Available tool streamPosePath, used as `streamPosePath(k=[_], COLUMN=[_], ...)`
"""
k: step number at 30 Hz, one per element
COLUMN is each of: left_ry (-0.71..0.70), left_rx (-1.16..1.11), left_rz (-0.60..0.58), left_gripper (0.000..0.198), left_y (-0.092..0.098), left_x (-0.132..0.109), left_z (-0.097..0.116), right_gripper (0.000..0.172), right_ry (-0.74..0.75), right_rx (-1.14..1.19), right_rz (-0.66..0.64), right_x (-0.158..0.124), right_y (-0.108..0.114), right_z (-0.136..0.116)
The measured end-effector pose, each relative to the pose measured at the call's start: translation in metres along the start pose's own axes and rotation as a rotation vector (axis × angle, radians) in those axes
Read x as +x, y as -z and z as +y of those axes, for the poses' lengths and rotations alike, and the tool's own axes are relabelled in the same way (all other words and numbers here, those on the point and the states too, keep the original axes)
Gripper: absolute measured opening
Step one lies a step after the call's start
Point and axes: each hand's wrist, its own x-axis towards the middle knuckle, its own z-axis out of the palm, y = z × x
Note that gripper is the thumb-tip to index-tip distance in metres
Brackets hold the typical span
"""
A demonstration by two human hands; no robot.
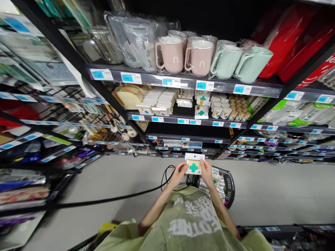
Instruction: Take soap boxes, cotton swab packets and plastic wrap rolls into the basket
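Both my hands hold one small flat packet [193, 168], white on top with a green clover-like print, in front of my body. My left hand [179, 172] pinches its left edge. At its right edge, my right hand [206, 170] grips with the thumb on the front. What the packet contains I cannot make out. Below and to the right sits a black shopping basket [229, 190] on the floor side, partly hidden by my right forearm; several packets lie in it. Packs with a similar green print [201, 112] hang at the shelf in front.
Ahead is a black shelf unit [188, 83] with pink mugs [171, 54], mint mugs [226, 61] and several small packs. A black cable [117, 198] runs from the left toward my left hand. More racks [28, 139] stand at the left. Grey floor [274, 188] shows at the right.
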Motion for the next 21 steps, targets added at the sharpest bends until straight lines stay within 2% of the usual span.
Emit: streamPosePath(k=[7, 13, 21], left_ry=[0.02, 0.013, 0.028], left_rx=[0.018, 0.022, 0.018], left_rz=[0.018, -0.013, 0.012], left_gripper=[0.051, 0.051, 0.05], left_y=[0.0014, 0.0023, 0.0029], left_x=[-0.0031, 0.0, 0.0068], left_z=[0.0002, 0.0011, -0.0065], right_gripper=[0.057, 0.058, 0.059], right_ry=[0.011, -0.019, -0.005], right_rx=[-0.005, 0.035, 0.016], right_rz=[-0.005, -0.032, -0.008], right_x=[-0.0023, -0.0004, 0.0045], right_y=[-0.0003, -0.0007, -0.0001], right_z=[-0.004, -0.0082, -0.0057])
